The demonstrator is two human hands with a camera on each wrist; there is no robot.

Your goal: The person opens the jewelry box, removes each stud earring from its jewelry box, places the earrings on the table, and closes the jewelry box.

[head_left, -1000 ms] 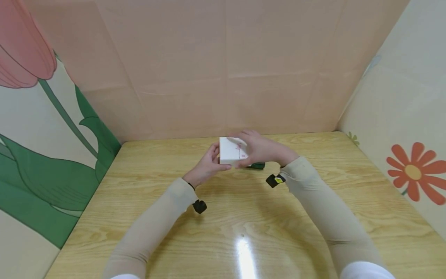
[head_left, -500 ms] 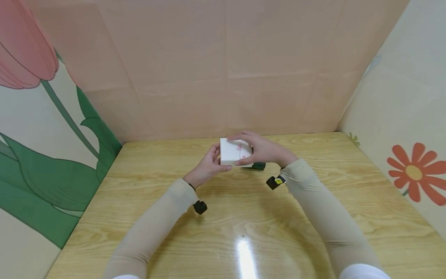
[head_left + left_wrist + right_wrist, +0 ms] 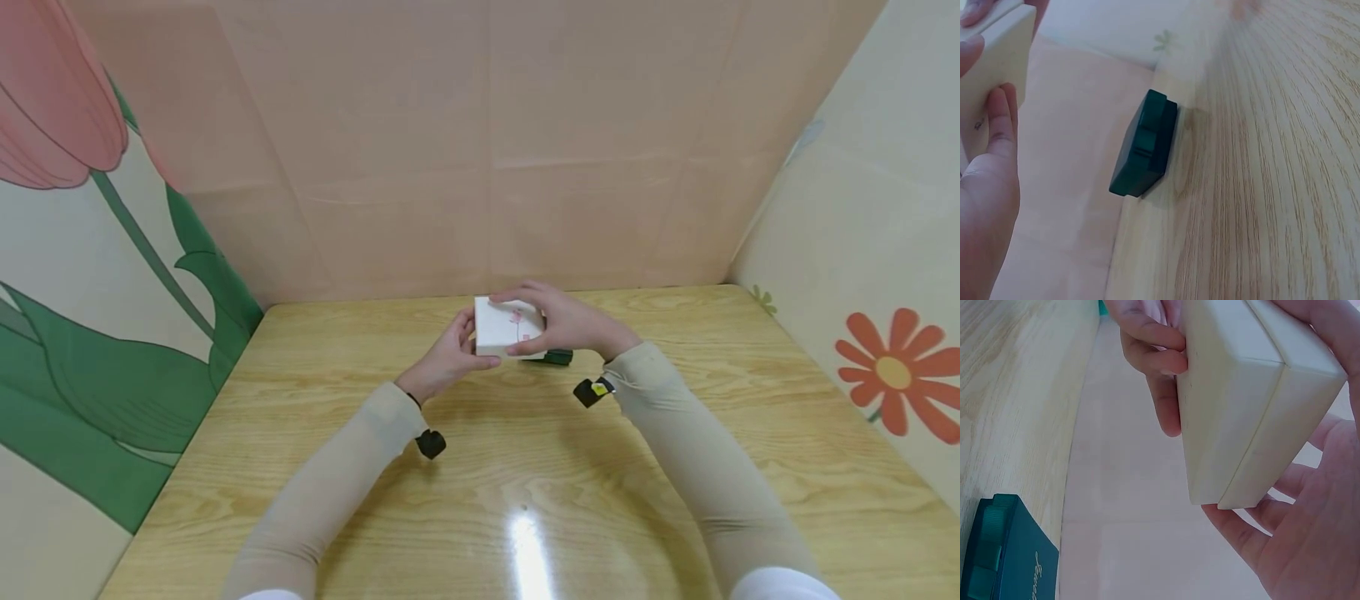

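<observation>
A white lidded box (image 3: 498, 325) with a pink flower drawn on its top is held above the table in both hands. My left hand (image 3: 446, 358) grips its left side and lower part, thumb along the near edge. From the right, my right hand (image 3: 562, 321) grips the lid between thumb and fingers. A thin seam between lid and base runs along the white box (image 3: 1235, 412) in the right wrist view. Beyond the hands, a dark green box (image 3: 1144, 147) sits on the table; gold lettering shows on the green box (image 3: 1025, 562) in the right wrist view.
The wooden table (image 3: 480, 467) reaches back to a pinkish wall covering (image 3: 480, 167). Flower-printed panels stand at the left (image 3: 112, 333) and right (image 3: 862, 250). Small black devices are strapped at the left wrist (image 3: 431, 444) and right wrist (image 3: 592, 390).
My right hand, blurred over the lid a second ago, has shifted slightly right and now grips the lid steadily. Little differs from half a second ago.
</observation>
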